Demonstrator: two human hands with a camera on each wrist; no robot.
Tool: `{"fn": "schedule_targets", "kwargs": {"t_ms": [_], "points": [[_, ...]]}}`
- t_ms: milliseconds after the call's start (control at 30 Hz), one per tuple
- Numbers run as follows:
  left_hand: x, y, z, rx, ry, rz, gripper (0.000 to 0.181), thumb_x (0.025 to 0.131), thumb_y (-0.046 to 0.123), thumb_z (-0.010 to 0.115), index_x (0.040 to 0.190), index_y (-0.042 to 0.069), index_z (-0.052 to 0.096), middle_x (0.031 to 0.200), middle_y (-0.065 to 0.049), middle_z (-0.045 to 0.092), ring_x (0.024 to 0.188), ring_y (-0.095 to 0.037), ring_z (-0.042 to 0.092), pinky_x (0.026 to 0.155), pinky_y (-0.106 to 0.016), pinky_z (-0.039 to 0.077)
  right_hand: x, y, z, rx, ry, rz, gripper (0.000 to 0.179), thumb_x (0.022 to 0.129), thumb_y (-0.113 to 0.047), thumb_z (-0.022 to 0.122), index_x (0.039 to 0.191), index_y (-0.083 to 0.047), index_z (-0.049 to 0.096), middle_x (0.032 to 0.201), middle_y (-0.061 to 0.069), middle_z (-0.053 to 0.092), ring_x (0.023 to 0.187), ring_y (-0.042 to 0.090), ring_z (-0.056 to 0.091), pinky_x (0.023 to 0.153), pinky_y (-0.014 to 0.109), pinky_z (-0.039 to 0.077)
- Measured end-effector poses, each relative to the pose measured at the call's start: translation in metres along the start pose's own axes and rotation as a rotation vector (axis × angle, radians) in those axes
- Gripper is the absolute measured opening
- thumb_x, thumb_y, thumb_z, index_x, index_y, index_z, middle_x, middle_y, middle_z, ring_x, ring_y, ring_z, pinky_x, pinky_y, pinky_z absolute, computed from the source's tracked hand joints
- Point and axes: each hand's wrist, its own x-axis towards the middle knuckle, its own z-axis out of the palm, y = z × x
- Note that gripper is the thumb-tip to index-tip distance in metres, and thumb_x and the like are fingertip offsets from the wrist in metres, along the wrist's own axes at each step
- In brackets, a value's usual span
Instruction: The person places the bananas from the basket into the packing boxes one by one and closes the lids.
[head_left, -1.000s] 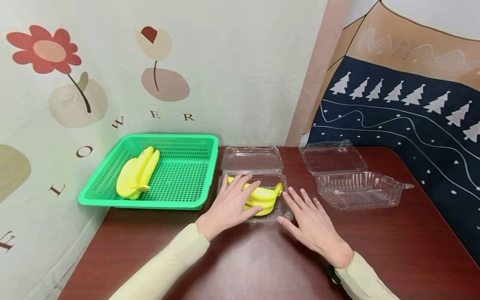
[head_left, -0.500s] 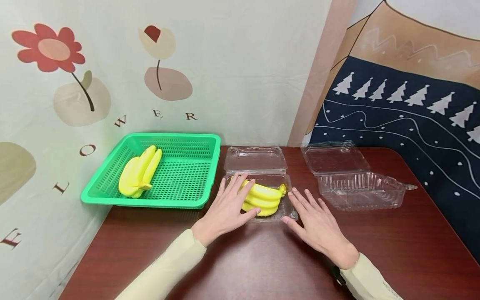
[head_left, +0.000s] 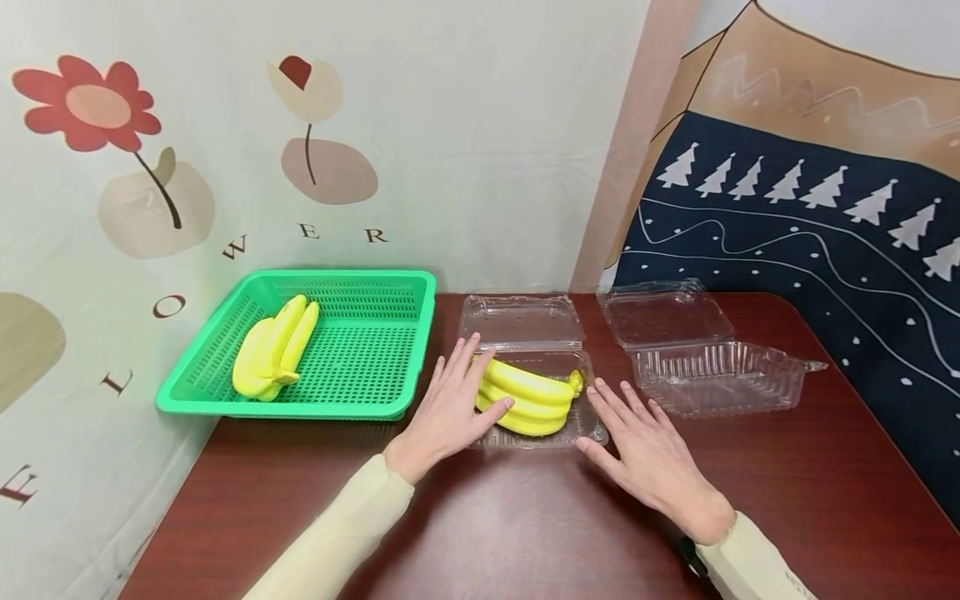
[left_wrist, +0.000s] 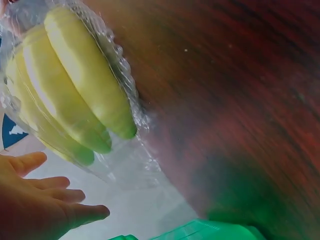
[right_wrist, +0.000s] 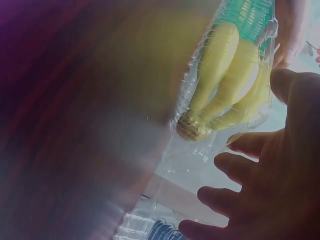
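A bunch of yellow bananas [head_left: 528, 400] lies in the base of a clear plastic clamshell box [head_left: 521, 321], its lid folded back. The stem end points right. My left hand [head_left: 447, 408], fingers straight and spread, is at the box's left side and overlaps it in the head view. At the opposite side, my right hand [head_left: 652, 454] has its fingertips right by the box edge, fingers extended. In the left wrist view the banana tips [left_wrist: 107, 132] show through the clear wall. The stem [right_wrist: 192, 126] shows in the right wrist view, beside the spread fingers.
A green plastic basket [head_left: 375, 408] on the left holds another banana bunch [head_left: 273, 350]. To the right stands a second clear clamshell box [head_left: 720, 379], its lid up. The dark red-brown table [head_left: 510, 517] meets printed fabric walls at the back.
The clamshell box with the bananas has slid a little to the right. Both hands have moved right along with it, and more of the bananas shows beside the left hand.
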Motion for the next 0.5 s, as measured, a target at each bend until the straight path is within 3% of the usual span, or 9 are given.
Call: {"fn": "schedule_targets", "kwargs": {"t_ms": [267, 500], "points": [[0.012, -0.002, 0.001, -0.075, 0.025, -0.050, 0.078, 0.099, 0.056, 0.055, 0.156, 0.003, 0.042, 0.169, -0.020, 0.022, 0.155, -0.041, 0.019, 0.122, -0.064, 0.017, 0.001, 0.003, -0.006, 0.018, 0.016, -0.024, 0.080, 0.101, -0.065, 0.050, 0.161, -0.014, 0.039, 0.167, 0.008, 0.032, 0.153, 0.038, 0.030, 0.118, 0.063, 0.028], [0.021, -0.010, 0.002, -0.167, 0.041, -0.134, 0.078, 0.102, 0.058, 0.049, 0.158, 0.004, 0.039, 0.170, -0.018, 0.020, 0.157, -0.036, 0.015, 0.123, -0.061, 0.018, 0.018, 0.002, -0.017, 0.160, 0.031, -0.033, 0.077, 0.103, -0.056, 0.053, 0.161, -0.009, 0.036, 0.169, 0.011, 0.028, 0.153, 0.042, 0.027, 0.117, 0.064, 0.029]]}}
